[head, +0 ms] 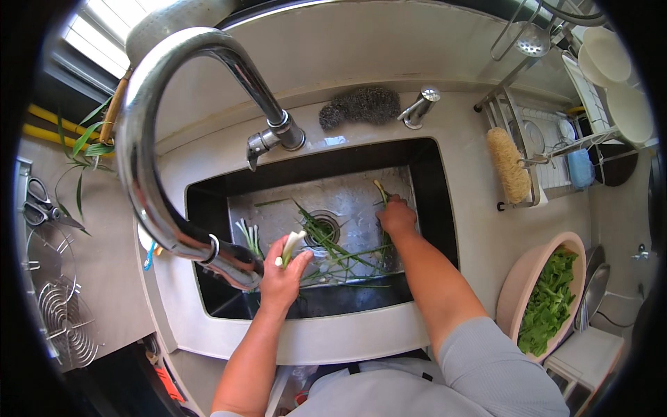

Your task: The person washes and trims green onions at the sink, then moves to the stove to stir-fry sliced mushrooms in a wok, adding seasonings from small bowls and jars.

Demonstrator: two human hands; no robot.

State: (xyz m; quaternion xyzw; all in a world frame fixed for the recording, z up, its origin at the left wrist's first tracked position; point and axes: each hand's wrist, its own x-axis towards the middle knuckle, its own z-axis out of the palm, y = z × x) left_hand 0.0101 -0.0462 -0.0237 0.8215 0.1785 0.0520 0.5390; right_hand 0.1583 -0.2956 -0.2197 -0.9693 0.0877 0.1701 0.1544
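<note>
My left hand (281, 273) is over the front left of the sink, closed around green onions whose white ends (293, 244) stick up between thumb and fingers. On the sink's right side, my right hand (398, 216) grips a green onion stalk (381, 188), its pale end pointing to the back. Long green leaves (333, 242) lie loosely across the drain and the front of the metal sink floor (359, 193). Several white-ended green onions (250, 234) rest at the left, partly behind the faucet's spout. The lower ends of what both hands hold are partly hidden.
A large chrome faucet (138, 130) arches over the left side. Behind the sink are steel wool scourers (365, 107) and a chrome dispenser (420, 107). A pink basin (510, 297) of leafy greens (550, 302), a loofah (506, 166) and a dish rack stand right; scissors (40, 206) lie left.
</note>
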